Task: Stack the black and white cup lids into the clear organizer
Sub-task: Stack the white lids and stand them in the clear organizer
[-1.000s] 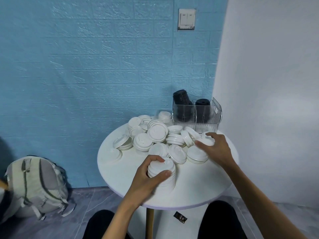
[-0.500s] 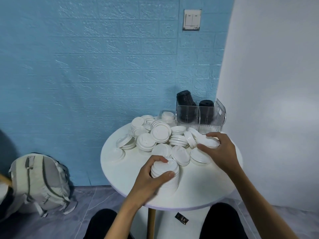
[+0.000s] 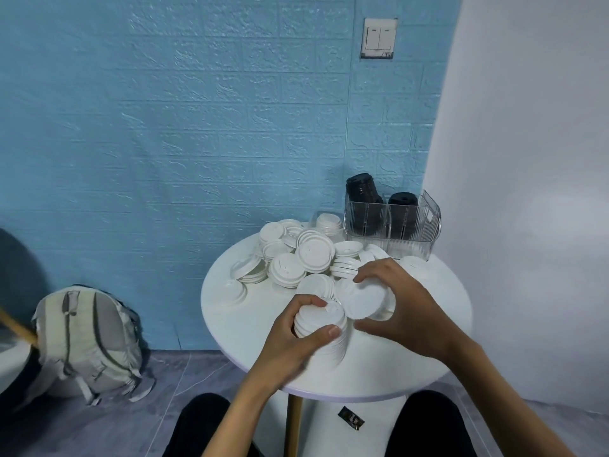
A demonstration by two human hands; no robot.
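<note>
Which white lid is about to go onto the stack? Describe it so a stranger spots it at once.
Start at the round white table and find the two hands near its front edge. The right hand pinches a single white lid, tilted, beside the stack of white lids that the left hand grips. It alone is lifted off the table by itself.

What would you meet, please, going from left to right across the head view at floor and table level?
Backpack → held stack of white lids → single white lid in the right hand → clear organizer.
</note>
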